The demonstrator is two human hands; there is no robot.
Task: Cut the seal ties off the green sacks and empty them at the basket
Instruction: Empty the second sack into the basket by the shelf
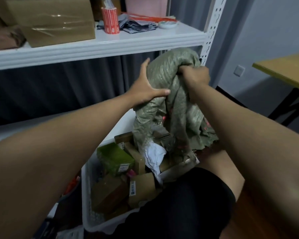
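Left hand (146, 90) spread on green sack (169, 80), right hand (195, 75) clutching it, sack mouth hiding basket (91, 171) contents

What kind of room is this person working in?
Probably a small parcel storeroom or packing room: a white metal shelf rack holds a taped cardboard box and a roll of red labels, and a white basket below holds labelled parcels.
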